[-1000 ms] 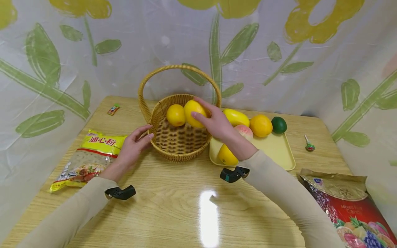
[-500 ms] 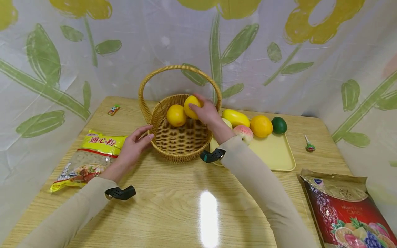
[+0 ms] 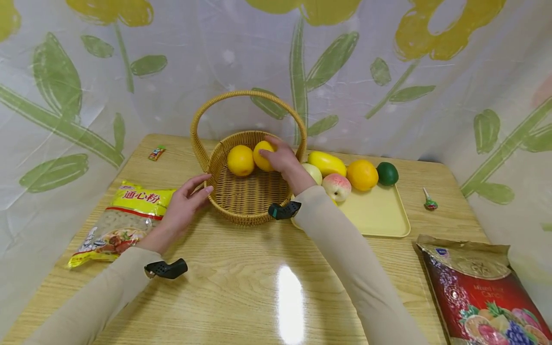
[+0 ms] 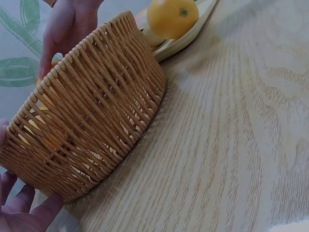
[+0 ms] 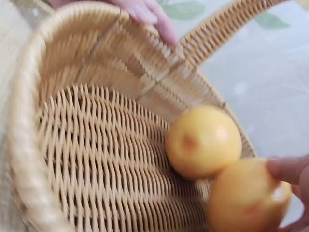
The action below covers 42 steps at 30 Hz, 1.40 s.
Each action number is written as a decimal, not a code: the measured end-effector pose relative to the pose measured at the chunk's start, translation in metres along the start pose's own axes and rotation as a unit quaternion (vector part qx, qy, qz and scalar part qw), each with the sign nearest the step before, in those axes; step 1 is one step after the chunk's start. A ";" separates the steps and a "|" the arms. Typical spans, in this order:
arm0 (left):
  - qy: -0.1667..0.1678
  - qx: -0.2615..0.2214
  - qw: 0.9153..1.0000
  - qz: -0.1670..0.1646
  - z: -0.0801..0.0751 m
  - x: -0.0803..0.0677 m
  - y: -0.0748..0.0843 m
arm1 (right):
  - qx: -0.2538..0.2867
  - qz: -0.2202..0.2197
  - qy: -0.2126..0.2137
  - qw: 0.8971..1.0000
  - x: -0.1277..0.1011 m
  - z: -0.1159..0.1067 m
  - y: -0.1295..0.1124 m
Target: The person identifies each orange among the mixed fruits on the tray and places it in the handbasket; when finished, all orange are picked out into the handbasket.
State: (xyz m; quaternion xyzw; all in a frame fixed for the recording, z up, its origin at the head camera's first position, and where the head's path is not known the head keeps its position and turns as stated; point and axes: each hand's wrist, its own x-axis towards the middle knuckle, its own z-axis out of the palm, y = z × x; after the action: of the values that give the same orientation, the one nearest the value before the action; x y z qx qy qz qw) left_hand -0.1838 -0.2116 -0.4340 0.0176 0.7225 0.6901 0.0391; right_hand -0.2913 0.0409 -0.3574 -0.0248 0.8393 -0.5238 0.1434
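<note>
Here, an orange point(image 3: 261, 156) sits gripped inside a wicker basket point(image 3: 247, 218).
In the head view, the right hand point(image 3: 282, 158) holds it just beside a second orange point(image 3: 240, 161), while the left hand point(image 3: 187, 201) grips the basket at its left edge; the wood-grain bench point(image 3: 241, 287) carries a bright glare point(image 3: 290, 306), and a flower-printed sheet point(image 3: 172, 105) hangs behind. The left wrist view shows the basket on the bench; a tug from the left hand could tip it. In the blurred right wrist view the oranges appear to touch, so a careless release might set both rolling.
</note>
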 end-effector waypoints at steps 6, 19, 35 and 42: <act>0.002 -0.005 1.000 0.001 -0.001 0.000 0.000 | -0.038 0.024 -0.040 0.998 0.003 0.000 0.004; 0.003 -0.009 1.000 0.006 -0.001 0.000 -0.001 | -0.061 -0.009 -0.041 0.997 0.014 0.006 0.011; 0.004 0.005 1.000 0.010 0.000 0.000 0.000 | -0.148 -0.036 -0.066 0.986 0.017 0.001 0.014; 0.005 0.009 1.000 0.008 0.000 -0.001 0.001 | -0.172 -0.049 -0.072 0.981 0.015 0.002 0.011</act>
State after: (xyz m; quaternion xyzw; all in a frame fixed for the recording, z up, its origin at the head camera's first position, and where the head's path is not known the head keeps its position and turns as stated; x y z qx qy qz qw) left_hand -0.1833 -0.2118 -0.4330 0.0198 0.7283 0.6843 0.0297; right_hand -0.3039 0.0416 -0.3713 -0.1280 0.9022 -0.3747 0.1710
